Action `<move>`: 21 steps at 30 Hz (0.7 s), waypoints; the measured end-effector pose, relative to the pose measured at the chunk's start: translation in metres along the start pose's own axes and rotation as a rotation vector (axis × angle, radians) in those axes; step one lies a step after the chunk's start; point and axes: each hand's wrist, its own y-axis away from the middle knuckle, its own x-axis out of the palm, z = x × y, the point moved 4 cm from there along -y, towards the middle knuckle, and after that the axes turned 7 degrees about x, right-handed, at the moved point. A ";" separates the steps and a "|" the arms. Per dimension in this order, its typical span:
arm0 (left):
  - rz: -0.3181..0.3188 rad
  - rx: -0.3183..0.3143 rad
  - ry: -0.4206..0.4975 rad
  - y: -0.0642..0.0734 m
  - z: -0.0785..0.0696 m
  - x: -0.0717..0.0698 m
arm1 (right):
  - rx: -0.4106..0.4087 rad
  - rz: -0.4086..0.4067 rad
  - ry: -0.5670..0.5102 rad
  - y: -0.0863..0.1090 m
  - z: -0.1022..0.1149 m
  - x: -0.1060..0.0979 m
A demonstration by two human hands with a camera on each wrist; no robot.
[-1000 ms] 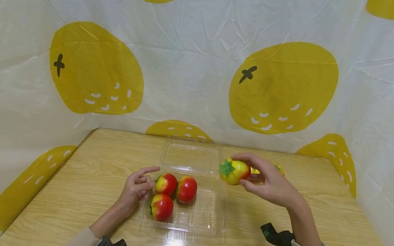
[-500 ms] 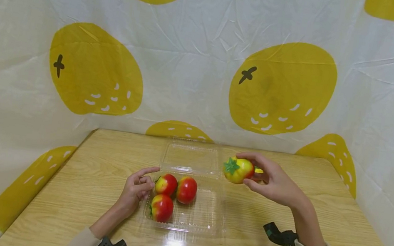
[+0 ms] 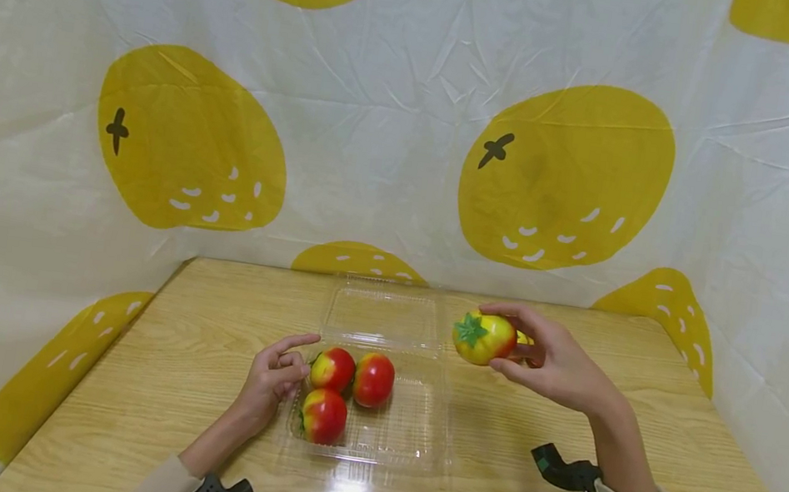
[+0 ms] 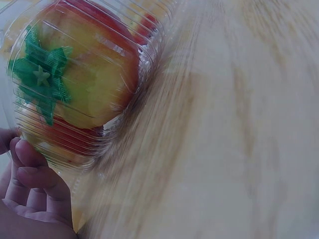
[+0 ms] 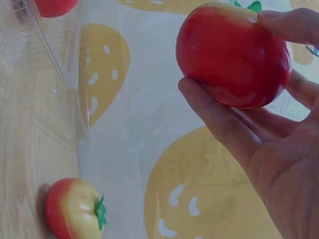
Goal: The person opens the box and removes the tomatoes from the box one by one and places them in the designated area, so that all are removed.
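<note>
My right hand (image 3: 556, 361) grips a toy tomato (image 3: 476, 337), raised above the table right of a clear plastic clamshell box (image 3: 405, 437). Its green leafy top faces left in the head view; the right wrist view shows the red base of the held tomato (image 5: 234, 57) between thumb and fingers. At the box's left rim, my left hand (image 3: 270, 380) pinches the edge, index finger pointing forward. Three tomatoes lie inside: one back left (image 3: 333, 369), one front left (image 3: 323, 417) and one back middle (image 3: 374, 379). In the left wrist view, fingertips (image 4: 30, 154) meet the ribbed wall.
Behind the base lies the open box lid (image 3: 384, 316), flat on the wooden table (image 3: 200, 336). Another tomato (image 5: 75, 209) sits on the table behind the right hand, mostly hidden in the head view. A fruit-print curtain (image 3: 377, 151) encloses the back and sides.
My right hand has drifted right and slightly back with the tomato, covering more of the one behind it. The left hand and the box have stayed still.
</note>
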 end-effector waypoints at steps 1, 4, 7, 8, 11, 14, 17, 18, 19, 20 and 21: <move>0.000 -0.001 0.003 0.000 0.000 0.000 | -0.001 -0.002 0.001 0.000 0.000 0.000; 0.002 0.002 0.009 0.000 0.000 0.000 | 0.000 -0.007 -0.008 0.001 -0.001 -0.001; 0.011 0.014 0.004 -0.001 -0.001 0.000 | 0.003 -0.007 -0.020 0.001 -0.001 -0.002; 0.013 0.019 0.001 -0.001 0.000 0.000 | 0.004 -0.006 -0.022 0.001 -0.002 -0.003; 0.016 0.029 -0.006 -0.001 -0.001 0.000 | 0.008 -0.003 -0.029 0.001 -0.002 -0.004; 0.014 0.030 -0.005 -0.001 -0.001 0.000 | 0.014 -0.008 -0.031 0.002 -0.003 -0.005; 0.015 0.027 -0.005 -0.001 -0.001 0.000 | 0.024 -0.016 -0.032 0.003 -0.004 -0.006; 0.015 0.025 -0.004 -0.001 -0.001 0.000 | 0.027 -0.017 -0.032 0.003 -0.004 -0.007; 0.013 0.023 -0.002 -0.001 -0.001 0.000 | 0.029 -0.019 -0.032 0.003 -0.004 -0.007; 0.012 0.020 -0.002 -0.001 -0.001 0.000 | 0.032 -0.020 -0.032 0.003 -0.004 -0.008; 0.011 0.018 -0.001 -0.001 -0.001 0.000 | 0.034 -0.022 -0.031 0.003 -0.004 -0.008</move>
